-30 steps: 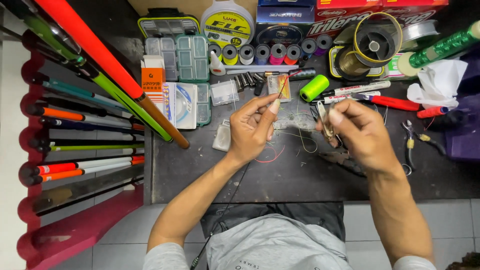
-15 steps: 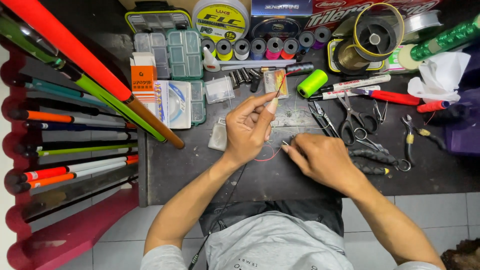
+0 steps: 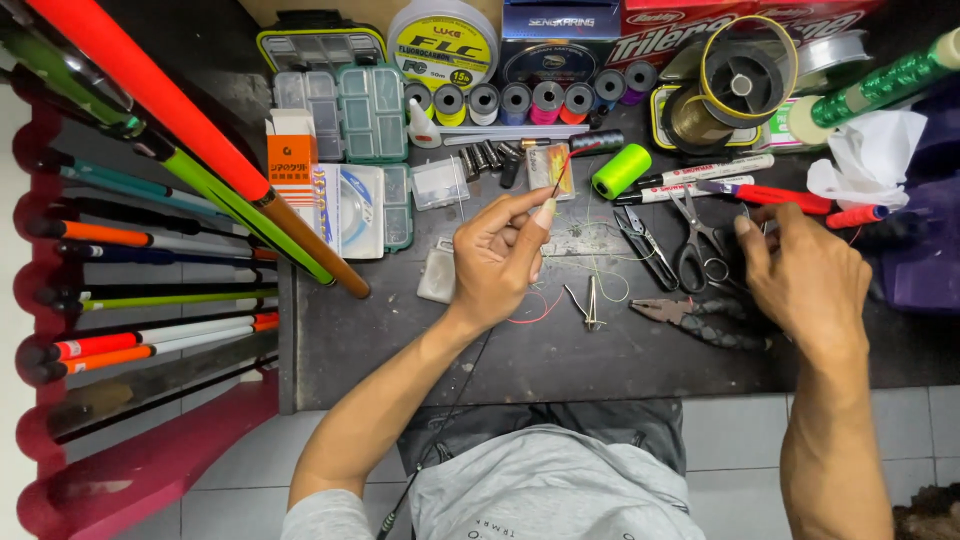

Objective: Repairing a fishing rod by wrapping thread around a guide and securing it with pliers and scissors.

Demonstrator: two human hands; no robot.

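Dark worktable point(image 3: 420, 370), pale tiled floor point(image 3: 230, 480) below, red rod rack point(image 3: 130, 470) at left

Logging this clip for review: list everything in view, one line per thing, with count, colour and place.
work table: one, dark, centre.
fishing rods: many, mixed colours, left rack.
tackle boxes: several, clear and green, top left.
thread spools: a row, mixed colours, top centre.
line reel: one, black and yellow, top right.
neon spool: one, yellow-green, right of left hand.
scissors: one pair, grey, centre right.
pliers: one, dark, below scissors.
markers: two, white, above scissors.
red line: one strand, pinched by left hand.
left hand: raised, grip pinching line.
right hand: over tools, right.
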